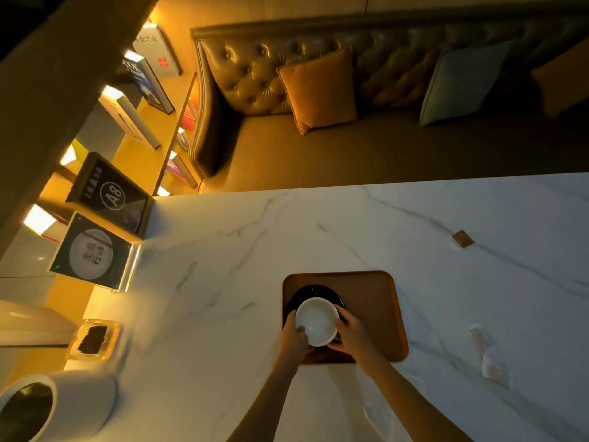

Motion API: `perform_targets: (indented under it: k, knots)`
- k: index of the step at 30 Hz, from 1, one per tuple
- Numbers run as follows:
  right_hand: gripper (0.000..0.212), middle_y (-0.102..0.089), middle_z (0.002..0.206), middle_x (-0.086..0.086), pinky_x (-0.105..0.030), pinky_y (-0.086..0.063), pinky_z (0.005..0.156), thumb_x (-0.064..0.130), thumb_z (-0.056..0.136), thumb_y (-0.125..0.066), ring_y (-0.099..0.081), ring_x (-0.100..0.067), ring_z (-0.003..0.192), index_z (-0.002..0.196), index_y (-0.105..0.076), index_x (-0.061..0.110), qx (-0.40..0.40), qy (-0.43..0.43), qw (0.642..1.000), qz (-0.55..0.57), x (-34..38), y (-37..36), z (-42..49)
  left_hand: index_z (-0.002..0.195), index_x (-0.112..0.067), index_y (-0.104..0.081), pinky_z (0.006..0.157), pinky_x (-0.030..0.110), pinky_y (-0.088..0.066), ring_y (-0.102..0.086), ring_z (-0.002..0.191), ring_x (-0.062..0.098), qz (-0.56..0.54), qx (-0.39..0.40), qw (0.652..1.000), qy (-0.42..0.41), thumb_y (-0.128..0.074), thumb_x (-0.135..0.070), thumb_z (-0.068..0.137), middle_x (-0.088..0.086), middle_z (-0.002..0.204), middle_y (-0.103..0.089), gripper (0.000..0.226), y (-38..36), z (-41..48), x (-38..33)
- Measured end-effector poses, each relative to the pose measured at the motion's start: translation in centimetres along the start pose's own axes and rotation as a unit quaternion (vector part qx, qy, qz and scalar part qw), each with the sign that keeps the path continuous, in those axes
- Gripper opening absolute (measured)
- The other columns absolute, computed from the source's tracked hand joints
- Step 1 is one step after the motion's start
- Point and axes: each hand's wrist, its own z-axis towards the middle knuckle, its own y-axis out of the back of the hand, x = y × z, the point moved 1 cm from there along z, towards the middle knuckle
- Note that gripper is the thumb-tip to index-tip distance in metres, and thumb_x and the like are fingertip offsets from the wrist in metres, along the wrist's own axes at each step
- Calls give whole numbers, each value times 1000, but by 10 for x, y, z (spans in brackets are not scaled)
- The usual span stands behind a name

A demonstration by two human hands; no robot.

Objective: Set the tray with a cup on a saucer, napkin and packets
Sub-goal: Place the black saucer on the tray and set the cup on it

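Note:
A brown tray (373, 301) lies on the white marble table. On its left half rests a black saucer (314, 291). A white cup (317, 322) sits over the saucer's near side, gripped from both sides: my left hand (294, 338) holds its left rim and my right hand (352, 334) holds its right side. Whether the cup touches the saucer, I cannot tell. A brown packet (462, 239) lies far right of the tray. Two white packets (487, 357) lie to the tray's right. A faint white napkin (382, 419) lies near the table's front edge, by my right forearm.
A glass dish with dark contents (94, 339) and a white cylinder container (57, 401) stand at the table's left. Sign stands (108, 193) and books line the left shelf. A tufted sofa with cushions (318, 90) runs behind the table.

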Motion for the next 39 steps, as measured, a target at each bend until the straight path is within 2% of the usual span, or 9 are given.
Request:
perform_targets:
  k: [3, 7, 10, 12, 14, 17, 25, 32, 39]
  knots:
    - [41, -45, 131, -12, -41, -56, 73, 13, 96, -48, -46, -31, 115, 137, -44, 18, -4, -2, 1000, 10, -1, 2, 2, 136, -25, -40, 79, 44, -61, -47, 115, 27, -1, -2, 1000, 8, -40, -5, 95, 4, 126, -44, 45, -3, 3, 1]
    - [42, -45, 132, -11, -38, -56, 71, 14, 97, -47, -46, -28, 113, 139, -42, 17, -2, 6, 1000, 1, 0, 3, 7, 134, -24, -40, 63, 27, -57, -47, 111, 23, 12, -6, 1000, -11, -40, -2, 95, 4, 125, -45, 45, -4, 6, 2]
    - [41, -45, 131, -9, -31, -58, 67, 16, 98, -47, -46, -27, 114, 138, -42, 19, 3, 14, 1000, 1, -2, 3, 11, 135, -23, -39, 61, 25, -55, -46, 109, 23, 4, 0, 1000, -15, -40, -4, 97, 4, 124, -44, 43, -3, 9, 5]
    - [41, -44, 130, -6, -29, -59, 67, 19, 98, -46, -46, -26, 116, 139, -41, 21, 11, 20, 1000, 0, -4, 3, 12, 137, -23, -39, 65, 28, -58, -48, 109, 22, -4, 6, 1000, -12, -40, -9, 99, 2, 123, -44, 41, -2, 10, 7]
    - [41, -45, 129, -5, -29, -58, 72, 21, 99, -44, -46, -26, 119, 140, -39, 22, 16, 21, 1000, 2, -9, 4, 13, 139, -23, -39, 83, 37, -59, -50, 115, 22, 5, 5, 1000, -21, -41, -14, 100, 2, 128, -48, 40, 0, 12, 10]
    - [42, -49, 129, -10, -31, -54, 84, 27, 99, -43, -48, -25, 120, 140, -40, 17, 2, 9, 1000, 21, -17, 6, 14, 143, -22, -39, 106, 47, -46, -48, 126, 23, 5, 6, 999, -39, -41, -22, 102, 3, 137, -51, 42, 2, 11, 16]
    - [44, -48, 125, -1, -39, -48, 100, 33, 100, -38, -45, -22, 126, 141, -38, 18, 5, 31, 1000, 1, -25, 5, 13, 136, -22, -43, 104, 46, -48, -54, 115, 18, -55, 4, 997, -45, -37, -28, 104, 3, 127, -54, 33, -3, 6, 20]
    - [42, -46, 131, -2, -39, -48, 101, 34, 101, -35, -44, -18, 123, 141, -37, 22, 1, 50, 999, -21, -26, 3, 14, 132, -23, -45, 93, 35, -52, -57, 110, 15, -9, -16, 997, -70, -34, -31, 104, 2, 124, -57, 31, -5, 8, 22]
    - [43, -45, 130, -1, -42, -46, 103, 34, 100, -36, -42, -23, 129, 142, -35, 23, 2, 45, 999, -13, -26, 4, 14, 137, -14, -44, 95, 39, -52, -56, 114, 22, 28, -22, 996, -82, -32, -30, 105, 7, 127, -56, 38, -5, 7, 22]
